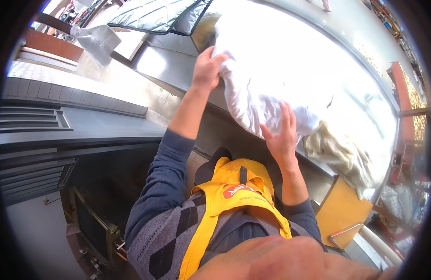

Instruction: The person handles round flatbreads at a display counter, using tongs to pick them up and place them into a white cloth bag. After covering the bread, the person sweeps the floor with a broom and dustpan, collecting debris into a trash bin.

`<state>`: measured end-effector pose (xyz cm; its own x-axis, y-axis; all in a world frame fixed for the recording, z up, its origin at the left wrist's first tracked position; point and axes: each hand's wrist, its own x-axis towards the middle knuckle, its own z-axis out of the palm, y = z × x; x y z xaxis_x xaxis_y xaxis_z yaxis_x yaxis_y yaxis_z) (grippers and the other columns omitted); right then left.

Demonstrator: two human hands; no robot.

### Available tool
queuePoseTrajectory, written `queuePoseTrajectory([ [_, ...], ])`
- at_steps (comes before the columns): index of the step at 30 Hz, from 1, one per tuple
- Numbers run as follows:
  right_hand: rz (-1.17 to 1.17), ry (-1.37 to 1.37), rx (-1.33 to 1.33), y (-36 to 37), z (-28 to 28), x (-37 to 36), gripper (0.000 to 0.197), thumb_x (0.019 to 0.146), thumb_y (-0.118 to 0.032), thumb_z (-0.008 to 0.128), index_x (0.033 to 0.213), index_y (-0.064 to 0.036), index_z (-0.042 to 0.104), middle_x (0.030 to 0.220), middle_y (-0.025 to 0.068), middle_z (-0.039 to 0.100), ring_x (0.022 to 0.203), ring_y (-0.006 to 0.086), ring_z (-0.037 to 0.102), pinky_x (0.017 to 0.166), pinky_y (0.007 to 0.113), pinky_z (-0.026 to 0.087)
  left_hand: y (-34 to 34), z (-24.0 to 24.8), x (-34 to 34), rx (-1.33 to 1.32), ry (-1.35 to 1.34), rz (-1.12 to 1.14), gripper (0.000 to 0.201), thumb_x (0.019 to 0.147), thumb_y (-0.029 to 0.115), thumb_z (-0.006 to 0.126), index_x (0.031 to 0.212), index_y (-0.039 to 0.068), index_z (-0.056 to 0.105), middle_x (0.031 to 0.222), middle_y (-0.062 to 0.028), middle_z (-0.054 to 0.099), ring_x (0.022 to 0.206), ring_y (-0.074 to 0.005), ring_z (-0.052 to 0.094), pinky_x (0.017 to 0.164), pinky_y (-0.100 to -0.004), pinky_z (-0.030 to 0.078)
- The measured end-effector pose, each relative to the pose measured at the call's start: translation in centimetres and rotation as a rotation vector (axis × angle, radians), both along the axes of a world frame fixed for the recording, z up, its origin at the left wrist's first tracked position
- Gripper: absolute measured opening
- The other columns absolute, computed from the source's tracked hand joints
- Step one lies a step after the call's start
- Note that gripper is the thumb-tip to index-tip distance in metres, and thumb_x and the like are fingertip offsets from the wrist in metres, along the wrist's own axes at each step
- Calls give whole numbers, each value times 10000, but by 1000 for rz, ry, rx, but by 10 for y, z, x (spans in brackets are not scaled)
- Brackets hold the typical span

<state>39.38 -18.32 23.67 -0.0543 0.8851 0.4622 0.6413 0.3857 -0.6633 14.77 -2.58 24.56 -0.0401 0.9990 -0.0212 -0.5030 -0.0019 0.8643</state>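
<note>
A large white cloth (252, 100) covers the table in front of me, bunched into folds along the near edge and washed out by glare farther back. My left hand (208, 70) is closed on the cloth's left edge, with the thumb on top and the other fingers partly hidden. On the near folds, my right hand (282, 135) is open, thumb and fingers apart, touching or just above the fabric. A crumpled cream cloth (334, 144) lies to the right of that hand, at the table's near right part.
A quilted grey jacket (155, 16) with dark edging lies at the upper left. Beside it hangs a clear plastic bag (96, 42). A yellow-brown board (343, 212) stands below the table's right end. Grey slatted metalwork (31, 119) runs along the left.
</note>
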Motion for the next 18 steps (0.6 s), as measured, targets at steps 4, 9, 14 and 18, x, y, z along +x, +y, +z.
queuePoseTrajectory([
  [4, -120, 270, -215, 101, 41, -52, 785, 818, -153, 805, 1461, 16, 388, 1310, 250, 593, 1210, 402, 589, 1003, 463, 477, 15, 53, 97, 152, 405, -197, 354, 920, 94, 676, 1220, -80, 606, 1069, -114, 688, 949, -155, 662, 858, -296, 544],
  [9, -153, 723, -339, 191, 7, 80, 438, 880, -36, 645, 1301, 61, 570, 1184, 125, 657, 1006, 213, 643, 890, 347, 503, -1, 31, 37, 492, 820, -30, 460, 929, 214, 705, 1306, -27, 596, 1128, -104, 688, 979, -171, 670, 893, -313, 538],
  [14, -418, 489, -438, 213, -14, 211, 456, 888, -218, 717, 1165, 138, 643, 1079, 155, 695, 934, 224, 649, 834, 340, 502, -29, -102, -101, -75, 1072, -59, 345, 886, 168, 716, 1177, -12, 671, 989, -110, 698, 861, -213, 691, 811, -338, 561],
  [18, -621, 351, -628, 210, -40, 248, 493, 868, -249, 740, 1130, 158, 644, 1058, 177, 694, 939, 246, 647, 846, 363, 507, -23, -110, -105, 191, 1217, -45, 378, 836, 144, 759, 1161, -14, 648, 993, -112, 673, 909, -271, 659, 821, -378, 544],
])
